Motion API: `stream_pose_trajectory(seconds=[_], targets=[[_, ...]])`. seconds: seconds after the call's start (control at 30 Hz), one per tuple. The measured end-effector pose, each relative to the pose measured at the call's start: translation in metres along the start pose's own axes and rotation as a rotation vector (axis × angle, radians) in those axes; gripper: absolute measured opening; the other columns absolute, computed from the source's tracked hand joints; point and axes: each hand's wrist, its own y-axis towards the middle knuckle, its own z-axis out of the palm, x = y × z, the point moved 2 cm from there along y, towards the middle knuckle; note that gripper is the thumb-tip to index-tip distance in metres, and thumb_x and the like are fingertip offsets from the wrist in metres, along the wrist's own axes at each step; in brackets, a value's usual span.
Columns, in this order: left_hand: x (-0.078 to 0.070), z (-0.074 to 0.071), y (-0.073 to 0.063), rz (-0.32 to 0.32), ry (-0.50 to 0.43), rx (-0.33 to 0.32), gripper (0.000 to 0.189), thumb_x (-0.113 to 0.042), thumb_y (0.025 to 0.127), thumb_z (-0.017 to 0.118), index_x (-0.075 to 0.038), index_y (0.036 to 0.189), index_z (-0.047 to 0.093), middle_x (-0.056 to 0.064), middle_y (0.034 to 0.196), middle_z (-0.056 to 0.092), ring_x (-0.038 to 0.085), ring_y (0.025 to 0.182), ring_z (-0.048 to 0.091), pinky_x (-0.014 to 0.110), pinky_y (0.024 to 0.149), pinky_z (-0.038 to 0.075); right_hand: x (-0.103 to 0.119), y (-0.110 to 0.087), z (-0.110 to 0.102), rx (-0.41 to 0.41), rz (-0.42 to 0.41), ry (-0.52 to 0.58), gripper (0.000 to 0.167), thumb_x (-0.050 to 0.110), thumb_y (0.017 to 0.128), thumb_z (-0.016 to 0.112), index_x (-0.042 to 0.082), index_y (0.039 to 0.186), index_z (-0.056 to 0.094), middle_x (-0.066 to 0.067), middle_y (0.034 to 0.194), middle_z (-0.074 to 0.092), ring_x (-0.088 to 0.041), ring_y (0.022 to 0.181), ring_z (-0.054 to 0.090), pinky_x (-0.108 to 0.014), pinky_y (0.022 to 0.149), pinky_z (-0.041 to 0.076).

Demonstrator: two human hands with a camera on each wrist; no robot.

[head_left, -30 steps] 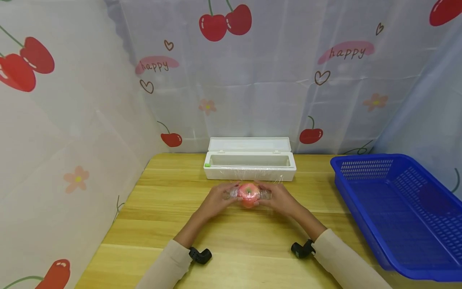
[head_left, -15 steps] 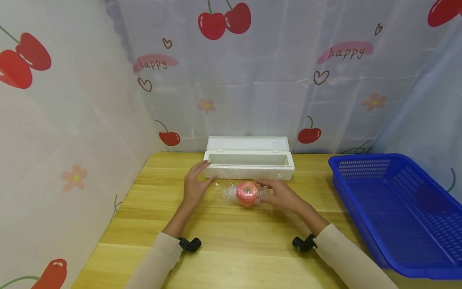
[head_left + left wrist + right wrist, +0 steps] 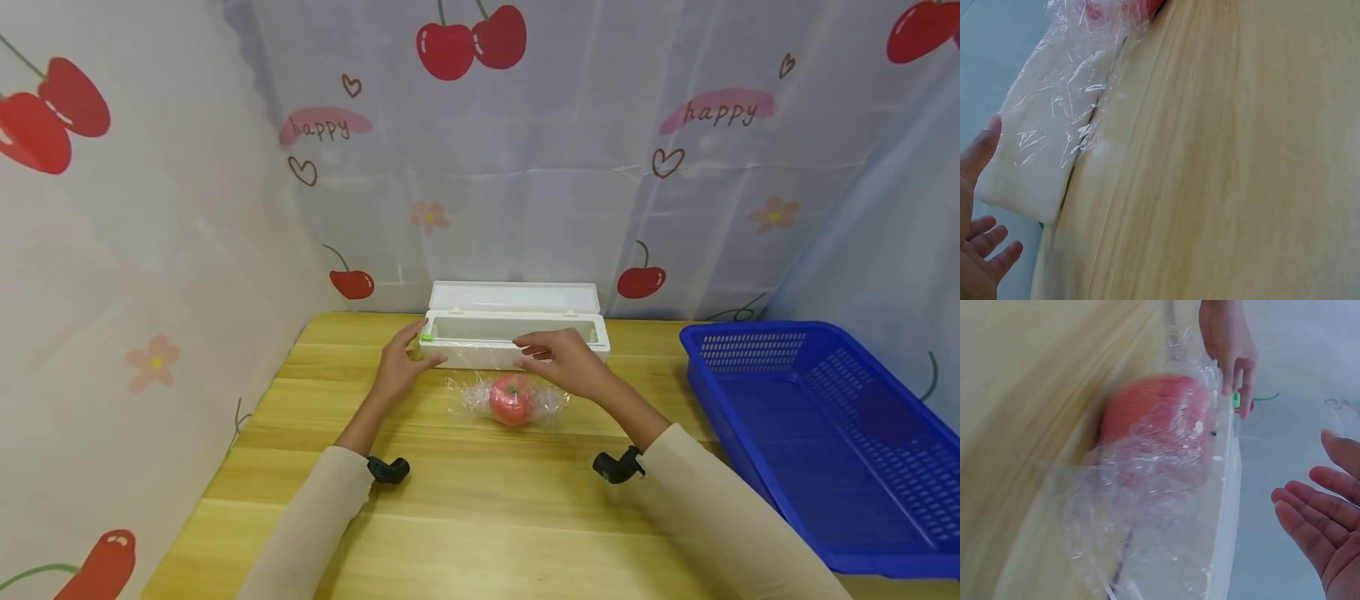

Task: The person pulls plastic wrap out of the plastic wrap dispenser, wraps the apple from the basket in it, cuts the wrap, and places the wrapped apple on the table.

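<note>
A red apple (image 3: 512, 400) wrapped in clear cling film (image 3: 476, 398) sits on the wooden table, the film's crumpled ends spreading to both sides. Just behind it stands a white cling film dispenser box (image 3: 480, 357), its lid (image 3: 516, 296) raised. My left hand (image 3: 402, 364) is at the box's left end, fingers spread beside the green slider (image 3: 427, 337). Over the box's front, right of centre, hovers my right hand (image 3: 567, 360). Its fingers (image 3: 1310, 515) are extended and hold nothing in the right wrist view. The apple's near side fills much of that view.
A large blue plastic basket (image 3: 757, 467) occupies the table's right side. Behind the box hangs a white curtain (image 3: 525, 200) printed with cherries, and it also encloses the left. A black wrist camera (image 3: 390, 471) sits on the left wrist, another (image 3: 617, 467) on the right.
Both hands have let go of the wrapped apple, the left first. The left moved to the box's left end; the right rose toward the box's front. The apple stays on the table.
</note>
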Motion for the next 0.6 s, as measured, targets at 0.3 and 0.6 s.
stream_pose_trajectory(seconds=[0.3,0.6], targets=[[0.008,0.01,0.006,-0.028,-0.112,0.004,0.077,-0.025,0.082,0.087,-0.01,0.149,0.052,0.014,0.15,0.051,0.029,0.135,0.052,0.045,0.106,0.049,0.013,0.043,0.014,0.038,-0.078,-0.081,0.027,0.013,0.093,0.076,-0.004,0.114,0.074,-0.018,0.106,0.075,-0.025,0.088,0.074,-0.04,0.081,0.062],[0.011,0.011,0.008,-0.026,-0.136,-0.023,0.069,-0.016,0.083,0.083,-0.011,0.147,0.055,0.011,0.151,0.051,0.027,0.136,0.051,0.045,0.106,0.048,0.02,0.078,0.035,0.051,-0.057,-0.203,0.024,0.02,0.092,0.077,0.003,0.11,0.078,-0.006,0.092,0.078,-0.017,0.083,0.073,-0.034,0.078,0.06]])
